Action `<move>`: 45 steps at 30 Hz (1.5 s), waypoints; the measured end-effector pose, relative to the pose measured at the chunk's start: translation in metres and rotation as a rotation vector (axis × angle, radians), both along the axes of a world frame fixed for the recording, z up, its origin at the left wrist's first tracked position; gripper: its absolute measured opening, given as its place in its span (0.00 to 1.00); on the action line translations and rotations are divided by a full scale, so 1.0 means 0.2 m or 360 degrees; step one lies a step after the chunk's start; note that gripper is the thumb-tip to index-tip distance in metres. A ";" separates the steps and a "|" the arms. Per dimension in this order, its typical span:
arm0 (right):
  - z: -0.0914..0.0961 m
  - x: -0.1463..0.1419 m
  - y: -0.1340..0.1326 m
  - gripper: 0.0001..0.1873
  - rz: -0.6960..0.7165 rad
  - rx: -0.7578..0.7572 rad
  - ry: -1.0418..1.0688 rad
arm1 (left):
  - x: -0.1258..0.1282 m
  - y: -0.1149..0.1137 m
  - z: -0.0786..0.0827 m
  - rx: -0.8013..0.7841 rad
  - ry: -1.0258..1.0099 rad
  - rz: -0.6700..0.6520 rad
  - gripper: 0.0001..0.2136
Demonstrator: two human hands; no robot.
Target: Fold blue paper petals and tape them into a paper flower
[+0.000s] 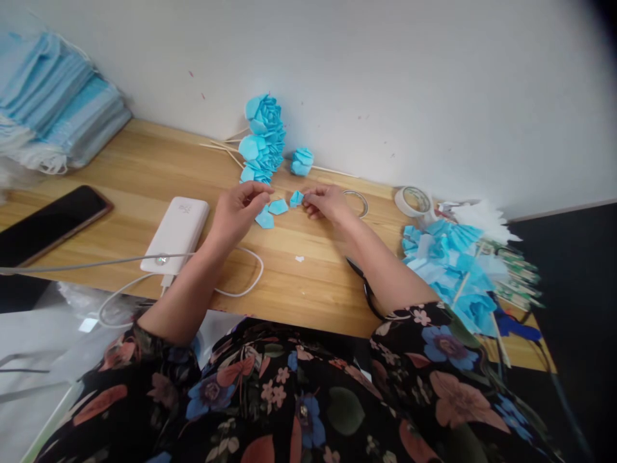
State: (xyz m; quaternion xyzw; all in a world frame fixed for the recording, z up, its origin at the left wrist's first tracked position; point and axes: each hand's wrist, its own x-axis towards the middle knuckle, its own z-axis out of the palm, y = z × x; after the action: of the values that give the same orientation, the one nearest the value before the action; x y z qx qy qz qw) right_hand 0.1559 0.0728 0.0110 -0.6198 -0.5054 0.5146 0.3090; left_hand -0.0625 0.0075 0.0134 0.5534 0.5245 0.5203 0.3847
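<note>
My right hand (325, 201) pinches a small blue paper rosebud (295, 199) at its side, just above the wooden table. My left hand (242, 206) is to the left of the bud, thumb and forefinger slightly apart, with nothing visible between them. Near its fingertips lie loose blue paper petals, one (278, 206) toward the bud and another (265, 218) partly by the thumb. Behind the hands, finished blue paper roses (264, 141) on thin sticks lie in a row. A single blue rose (302, 161) on a stick lies close to the wall.
A white power bank (176, 233) with a cable and a dark phone (53, 222) lie left on the table (289, 289). Face masks (58, 96) are piled far left. Tape rolls (413, 201), a blue paper heap (448, 257) and a blue-handled tool (518, 326) are right.
</note>
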 end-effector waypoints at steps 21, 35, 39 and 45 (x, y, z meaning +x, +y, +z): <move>-0.14 0.08 0.03 0.34 0.0582 0.0918 -0.0940 | 0.00 0.01 -0.02 0.0029 0.0017 0.0017 0.07; -0.12 -0.01 0.00 0.25 0.0383 0.0855 -0.1049 | -0.02 0.01 -0.02 0.0045 -0.0083 0.0075 0.07; -0.11 0.05 -0.04 0.23 0.0406 0.0936 -0.0948 | -0.01 0.01 0.00 0.0110 -0.0115 0.0203 0.06; -0.08 -0.03 -0.15 0.18 0.0674 0.1106 -0.1041 | -0.02 0.01 0.00 0.0174 -0.0125 0.0200 0.13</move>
State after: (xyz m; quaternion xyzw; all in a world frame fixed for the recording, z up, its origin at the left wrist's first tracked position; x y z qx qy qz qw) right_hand 0.1508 0.0427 -0.0049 -0.4933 -0.8308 0.1472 0.2118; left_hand -0.0668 0.0087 0.0131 0.5188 0.5135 0.5924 0.3409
